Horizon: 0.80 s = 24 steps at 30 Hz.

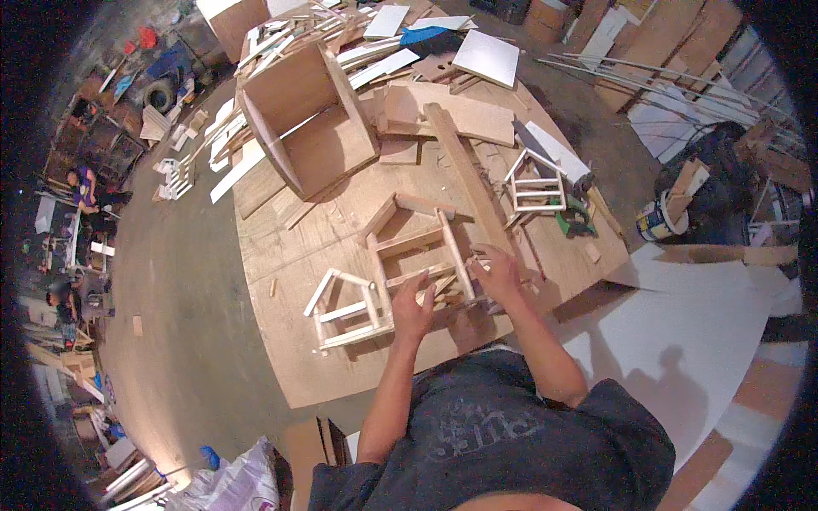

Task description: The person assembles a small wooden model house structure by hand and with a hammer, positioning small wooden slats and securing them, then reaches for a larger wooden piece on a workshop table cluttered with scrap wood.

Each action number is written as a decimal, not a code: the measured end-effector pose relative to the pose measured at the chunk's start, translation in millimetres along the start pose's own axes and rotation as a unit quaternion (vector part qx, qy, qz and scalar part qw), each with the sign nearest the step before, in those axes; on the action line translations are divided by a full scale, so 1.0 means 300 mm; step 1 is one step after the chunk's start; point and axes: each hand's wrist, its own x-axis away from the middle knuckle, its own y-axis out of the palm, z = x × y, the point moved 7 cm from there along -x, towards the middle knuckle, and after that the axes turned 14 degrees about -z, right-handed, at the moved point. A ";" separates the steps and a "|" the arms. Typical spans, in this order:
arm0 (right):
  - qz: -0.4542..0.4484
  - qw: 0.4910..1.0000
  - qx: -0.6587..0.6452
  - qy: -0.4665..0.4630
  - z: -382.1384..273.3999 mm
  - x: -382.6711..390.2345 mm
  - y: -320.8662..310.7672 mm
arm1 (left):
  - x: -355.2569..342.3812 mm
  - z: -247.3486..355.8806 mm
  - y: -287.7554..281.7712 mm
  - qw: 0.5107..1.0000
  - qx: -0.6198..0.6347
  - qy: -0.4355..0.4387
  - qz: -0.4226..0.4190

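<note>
In the head view, a house-shaped frame of bare wood strips (407,244) lies on the plywood table (319,375), its peak pointing away from me. My left hand (411,312) is over its near left part, fingers curled beside several loose wood strips (443,292). At the frame's near right corner is my right hand (501,274), thumb and fingers drawn together. What either hand grips is too small to make out. A smaller white house-shaped frame (345,312) lies left of my left hand. Another white one (538,194) sits farther off at the right.
An open wooden box (311,128) stands at the far left of the table. A long plank (464,175) runs beside the frame. Scrap boards (443,111) are heaped behind. A green-handled tool (576,220) lies at the right edge; a bucket (662,220) stands beyond it.
</note>
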 end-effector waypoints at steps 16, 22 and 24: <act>0.003 0.997 -0.013 0.076 -0.169 0.338 0.364 | 0.232 -0.331 -0.377 0.992 0.120 -0.026 0.024; 0.035 0.994 -0.015 0.098 -0.228 0.356 0.320 | 0.234 -0.272 -0.318 0.995 0.093 0.007 -0.020; 0.044 0.993 -0.040 0.099 -0.243 0.381 0.288 | 0.226 -0.243 -0.283 0.995 0.093 0.012 -0.027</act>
